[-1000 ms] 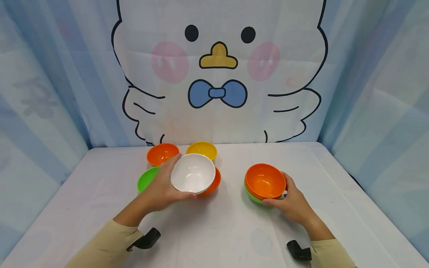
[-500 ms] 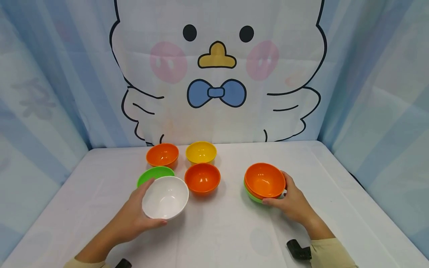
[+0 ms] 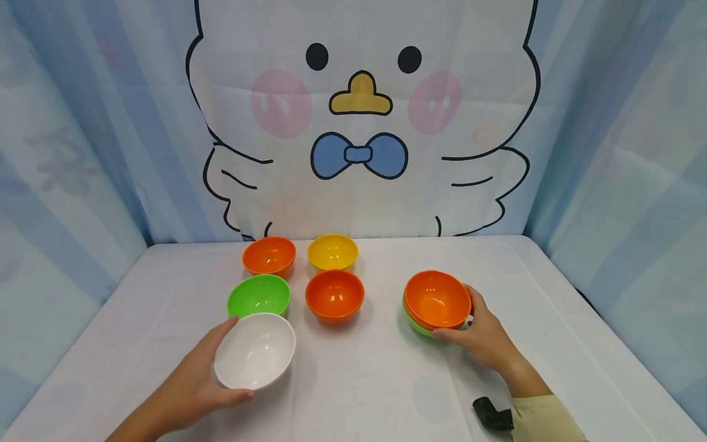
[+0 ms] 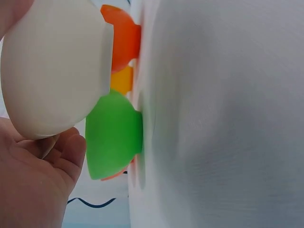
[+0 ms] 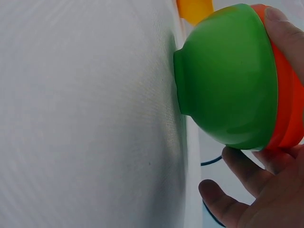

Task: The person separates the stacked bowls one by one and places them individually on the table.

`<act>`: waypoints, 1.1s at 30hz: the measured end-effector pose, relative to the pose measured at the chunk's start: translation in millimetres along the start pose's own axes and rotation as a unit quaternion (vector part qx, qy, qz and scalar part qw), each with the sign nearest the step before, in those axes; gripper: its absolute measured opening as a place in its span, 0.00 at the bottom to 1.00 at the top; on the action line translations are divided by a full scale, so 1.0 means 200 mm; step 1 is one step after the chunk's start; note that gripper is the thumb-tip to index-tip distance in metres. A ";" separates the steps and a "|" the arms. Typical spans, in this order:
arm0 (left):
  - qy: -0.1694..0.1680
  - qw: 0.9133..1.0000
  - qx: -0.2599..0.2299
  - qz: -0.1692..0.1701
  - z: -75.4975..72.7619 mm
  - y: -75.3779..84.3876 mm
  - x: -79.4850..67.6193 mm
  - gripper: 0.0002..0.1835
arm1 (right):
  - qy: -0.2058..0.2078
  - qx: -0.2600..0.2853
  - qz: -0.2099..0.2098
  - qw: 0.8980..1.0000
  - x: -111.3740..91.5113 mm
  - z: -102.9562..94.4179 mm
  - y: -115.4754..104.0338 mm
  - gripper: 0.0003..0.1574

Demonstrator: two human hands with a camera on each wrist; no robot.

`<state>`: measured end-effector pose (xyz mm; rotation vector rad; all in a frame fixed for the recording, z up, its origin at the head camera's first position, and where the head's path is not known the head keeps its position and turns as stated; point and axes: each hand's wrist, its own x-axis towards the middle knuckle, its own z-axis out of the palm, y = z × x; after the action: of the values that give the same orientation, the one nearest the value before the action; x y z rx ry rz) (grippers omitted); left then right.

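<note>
The left hand [image 3: 190,383] holds the white bowl [image 3: 256,352] up off the table [image 3: 353,393]. Its fingers are spread wide and grip the bowl's side. The green bowl [image 3: 258,296] sits just behind it; I can't quite tell if the two touch. Behind the green bowl is an orange bowl [image 3: 269,255], with a yellow bowl [image 3: 332,252] to its right. A near orange bowl [image 3: 334,296] sits in front of the yellow one. The right hand [image 3: 485,339] holds the stack [image 3: 436,299], well apart from the others. Its thumb and fingers are spread and bent round the side. Two orange bowls sit inside a bottom bowl [image 5: 230,80], which is green. A cloth [image 3: 359,205] with a big drawn face hangs behind.
</note>
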<state>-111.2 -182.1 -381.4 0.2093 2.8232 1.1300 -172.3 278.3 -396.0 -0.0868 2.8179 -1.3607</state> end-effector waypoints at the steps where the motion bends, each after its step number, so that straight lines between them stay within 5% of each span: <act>1: -0.001 1.000 -0.001 0.000 0.00 -0.01 -0.01 0.66 | 0.001 0.000 -0.001 1.000 0.00 0.00 0.00 0.74; 9: -0.016 1.000 0.003 0.013 -0.02 -0.05 -0.04 0.65 | 0.001 0.001 -0.004 1.000 0.00 0.00 0.01 0.75; 18: -0.063 0.997 0.011 -0.039 -0.04 -0.10 -0.05 0.65 | -0.001 0.000 -0.001 1.000 0.00 0.00 0.01 0.74; 33: -0.079 0.995 0.011 -0.056 -0.03 -0.13 -0.03 0.64 | 0.002 0.001 -0.002 1.000 0.00 0.00 0.01 0.73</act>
<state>-107.6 -206.0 -395.1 0.1338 2.6726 1.0133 -172.3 279.6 -397.9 -0.0911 2.8206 -1.3656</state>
